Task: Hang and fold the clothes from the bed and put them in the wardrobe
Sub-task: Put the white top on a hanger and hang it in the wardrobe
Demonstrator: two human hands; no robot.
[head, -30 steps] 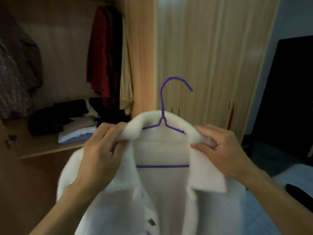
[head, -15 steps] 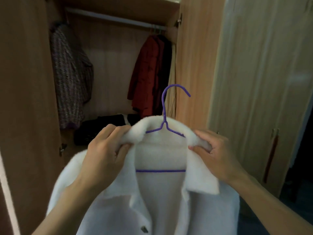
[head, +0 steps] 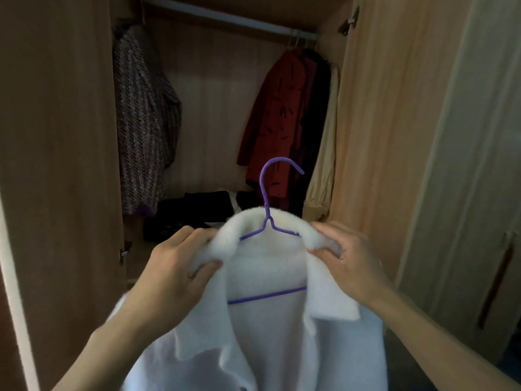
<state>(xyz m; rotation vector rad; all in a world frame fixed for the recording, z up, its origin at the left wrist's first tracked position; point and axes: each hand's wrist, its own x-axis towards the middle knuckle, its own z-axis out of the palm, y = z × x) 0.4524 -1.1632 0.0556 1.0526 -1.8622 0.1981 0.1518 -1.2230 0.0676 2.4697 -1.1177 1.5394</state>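
white fleece jacket (head: 270,334) on purple hanger (head: 266,193), held up in front of open wardrobe (head: 366,136). left hand (head: 174,272) and right hand (head: 352,261) each pinch the collar, fingers curled over fabric. hook free, below rail (head: 225,19).

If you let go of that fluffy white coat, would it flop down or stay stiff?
Probably floppy: the white coat folds and sags below the collar, and only the purple hanger holds its shoulders up. It looks thick and fuzzy, so it is likely soft and not slippery where the left hand and right hand pinch it.
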